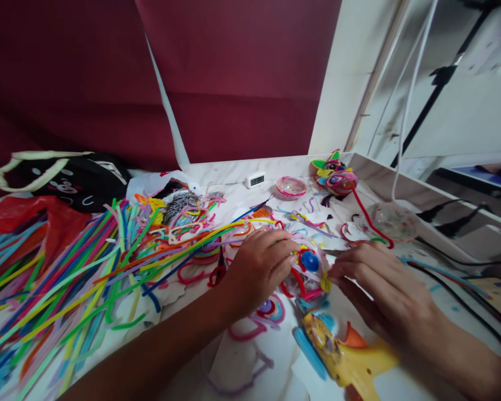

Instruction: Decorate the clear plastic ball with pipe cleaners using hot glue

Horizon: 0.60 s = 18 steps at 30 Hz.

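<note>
A clear, rounded plastic piece decorated with pipe cleaners [309, 260], with a blue coil on its face, is between my two hands. My left hand [261, 264] has its fingers curled over the left side of it, steadying it. At its right side, my right hand [379, 284] pinches a small yellow pipe-cleaner piece [326, 282] against the edge; the fingertips partly hide it. Just below lies a yellow glue gun [359, 362], its nozzle end towards the decorated piece. Under my left hand is a flat pipe-cleaner coil with coloured arcs [271, 309].
Loose pipe cleaners [87, 284] spread over the left side, beside a black bag [79, 184]. Scissors [217, 273] lie left of my hand. Further back are a small digital clock [255, 180], a clear bowl [291, 187] and a finished-looking pipe-cleaner figure [336, 177]. Black cables [463, 295] run along the right.
</note>
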{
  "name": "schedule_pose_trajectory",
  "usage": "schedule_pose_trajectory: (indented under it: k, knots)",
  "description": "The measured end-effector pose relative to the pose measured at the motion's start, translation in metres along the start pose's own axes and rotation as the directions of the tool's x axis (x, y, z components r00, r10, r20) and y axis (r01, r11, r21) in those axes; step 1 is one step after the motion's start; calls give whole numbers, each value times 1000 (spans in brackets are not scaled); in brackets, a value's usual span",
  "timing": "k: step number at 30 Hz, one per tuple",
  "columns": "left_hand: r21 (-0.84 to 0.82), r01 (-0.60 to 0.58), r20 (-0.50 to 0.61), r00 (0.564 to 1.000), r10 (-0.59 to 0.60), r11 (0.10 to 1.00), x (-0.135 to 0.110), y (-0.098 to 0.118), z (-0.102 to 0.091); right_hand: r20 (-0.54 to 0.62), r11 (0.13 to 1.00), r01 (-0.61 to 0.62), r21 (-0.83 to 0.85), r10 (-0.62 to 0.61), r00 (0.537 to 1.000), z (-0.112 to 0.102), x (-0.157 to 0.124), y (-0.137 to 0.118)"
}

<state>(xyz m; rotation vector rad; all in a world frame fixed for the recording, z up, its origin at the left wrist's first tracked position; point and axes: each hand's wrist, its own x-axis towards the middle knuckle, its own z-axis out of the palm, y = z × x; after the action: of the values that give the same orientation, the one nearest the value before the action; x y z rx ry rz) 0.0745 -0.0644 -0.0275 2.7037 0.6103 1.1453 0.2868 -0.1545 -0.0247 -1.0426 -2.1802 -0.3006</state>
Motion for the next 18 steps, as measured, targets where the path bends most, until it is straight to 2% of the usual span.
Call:
schedule_pose_trajectory:
  k: [7,12,15,18]
  knots:
    - [-16,-1,8,1000,1,1000,-1,-2,2,50,1000,-13,-12,14,999,-7,-1,-2]
    - [3,-15,21,1000,15,1000,0,-1,0,110,995,-11,-103,23,994,-18,-10,-7]
    - [12,-16,27,1000,16,1000,0,0,-1,228,998,-39,-51,49,972,-25,-22,-11]
    - [8,-16,24,1000,15,1000,0,0,-1,363,999,-48,13,40,931,-29,-39,-15]
